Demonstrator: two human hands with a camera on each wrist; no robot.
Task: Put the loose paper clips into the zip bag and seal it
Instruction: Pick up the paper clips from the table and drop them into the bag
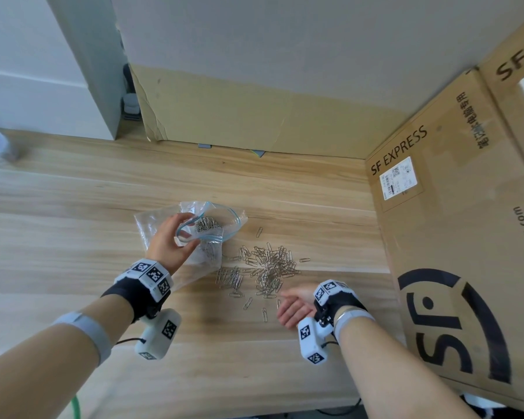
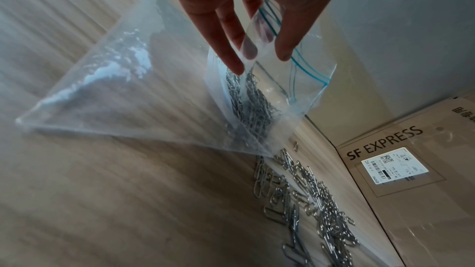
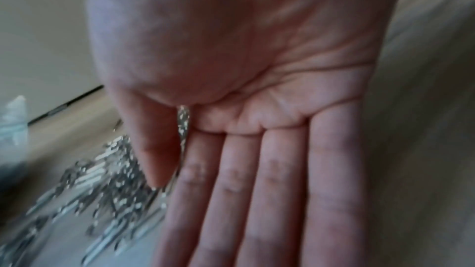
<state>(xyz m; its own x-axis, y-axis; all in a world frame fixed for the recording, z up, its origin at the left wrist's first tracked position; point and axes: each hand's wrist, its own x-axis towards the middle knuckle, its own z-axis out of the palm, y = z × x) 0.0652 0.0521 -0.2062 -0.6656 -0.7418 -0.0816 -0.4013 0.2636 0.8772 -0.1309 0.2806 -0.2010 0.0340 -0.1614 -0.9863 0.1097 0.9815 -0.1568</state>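
1. One zip bag [image 1: 161, 225], clear with a blue seal line, lay partly on the counter [image 1: 73, 213] near frame centre in the head view. Its mouth was lifted and open, facing 3 o'clock.
2. Left hand [image 1: 170, 240]: grip closed on the bag's rim, thumb on one side of the lip, fingers [image 2: 226, 48] on the other, per the left wrist view.
3. One cluster of paper clips sat inside the bag [image 2: 252, 105], near the mouth; too tangled to count.
4. Loose paper clips [image 1: 266, 267] formed one main heap on the counter at the bag's 4 o'clock, just beside it. There were too many to count, dozens at least.
5. Strays around the heap: one at its 12 o'clock, one at 3 o'clock, about four at 6 o'clock. A small side group lay at 8 o'clock.
6. Right hand [image 1: 295, 306]: grip open, palm turned up, four fingers [image 3: 257, 190] straight and together, holding nothing I could see. It hovered at the heap's 5 o'clock edge. The right wrist view was blurred.
7. Two cardboard boxes [image 1: 454, 237] printed SF EXPRESS stood at the counter's 3 o'clock side, apart from the clips. One flat cardboard sheet [image 1: 224, 110] leaned on the wall at 12 o'clock.
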